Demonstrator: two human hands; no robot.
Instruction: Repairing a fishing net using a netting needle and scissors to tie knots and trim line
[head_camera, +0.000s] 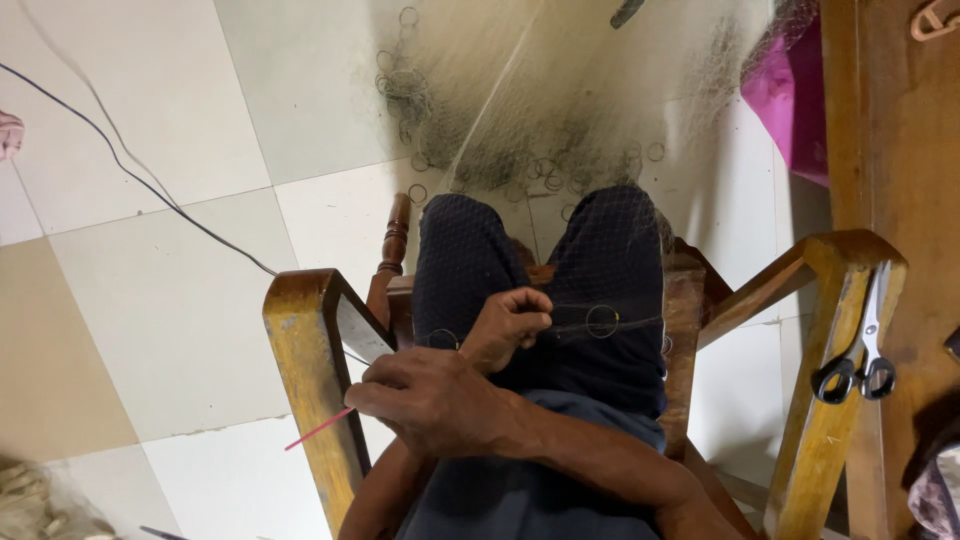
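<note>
I sit on a wooden chair (310, 360) with a fine fishing net (560, 110) draped over my knees and spreading onto the tiled floor. My left hand (512, 322) pinches a net line on my lap, close to a small metal ring (602, 320) threaded on it. My right hand (432, 402) crosses over my left forearm, its fingers closed around a thin pink stick (316, 430) that points left past the chair arm. Several more rings (545, 170) lie in the net on the floor ahead.
Black-handled scissors (856, 362) hang on the right chair arm (830, 300). A wooden post (890, 130) and pink fabric (790, 95) stand at the right. A dark cable (130, 170) runs across the tiles at the left.
</note>
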